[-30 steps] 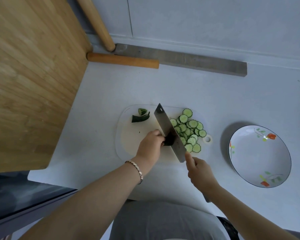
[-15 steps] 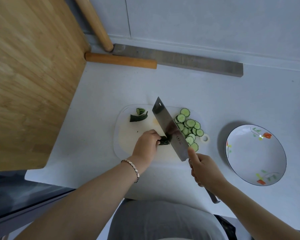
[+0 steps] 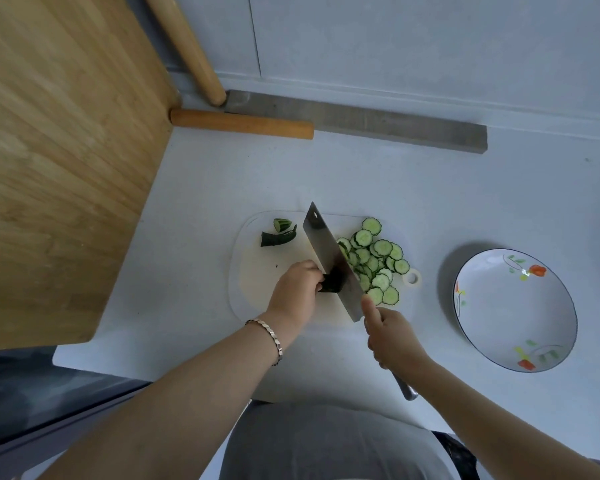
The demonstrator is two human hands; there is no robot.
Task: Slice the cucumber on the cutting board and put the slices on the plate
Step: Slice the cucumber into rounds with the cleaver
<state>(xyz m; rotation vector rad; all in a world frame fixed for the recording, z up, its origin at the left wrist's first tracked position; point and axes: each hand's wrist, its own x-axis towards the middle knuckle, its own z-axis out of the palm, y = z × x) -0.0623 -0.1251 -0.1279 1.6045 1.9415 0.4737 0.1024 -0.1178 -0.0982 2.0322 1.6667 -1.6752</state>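
Steel cleaver gripped in right hand, edge against cucumber stub held by left hand, axis crosswise to blade.

Right of the white rounded plastic cutting board, a strip of pale countertop ran open to the white flower-painted plate. Behind the board, open surface reached a grey stone bar and an orange wooden rod. Left of the board, a large bamboo slab walled off that side. A broad steel cleaver crossed the board's middle.
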